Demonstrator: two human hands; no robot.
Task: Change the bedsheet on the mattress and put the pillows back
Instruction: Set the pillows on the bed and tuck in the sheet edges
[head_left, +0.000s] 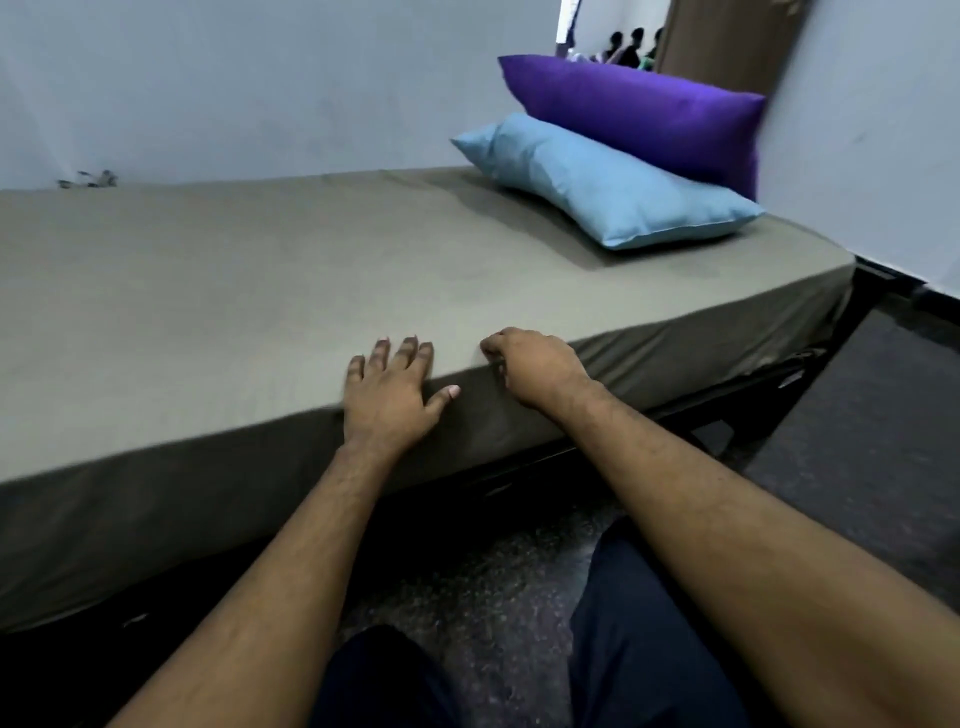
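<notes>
**Operator:** Olive-grey cloth is what I see most of: the bedsheet (260, 270) covers the mattress (156, 525) top and hangs down its near side. I take the mattress as my landmark.

**Partner:** Where are the hands?

**Operator:** Both sit at the mattress's near edge, about midway along it. My left hand (392, 395) lies flat on the sheet, fingers straight and spread over the top, thumb down on the side face; it holds nothing. My right hand (535, 366) is just beside it, toward the pillow end, fingers curled at the edge. It looks to be pinching the sheet there, though the fingertips are partly hidden behind the knuckles.

**Partner:** And the pillows?

**Operator:** On the mattress at its far right end. The blue pillow (608, 187) lies on the sheet; the purple pillow (639, 111) stands behind it, leaning against the wall (234, 88) end and touching the blue one.

**Partner:** Anything around or in the way?

**Operator:** A dark bed frame (769, 379) shows below the mattress toward the pillow end. A speckled floor (493, 587) lies under me on the near side, with my legs in dark trousers (639, 649) between my forearms. Past the pillow end, a brown door (727, 41) stands open, with seated people (631, 49) small and blurred beyond. Small dark marks (88, 179) sit on the wall just above the mattress's far left edge; I cannot tell what they are.
</notes>
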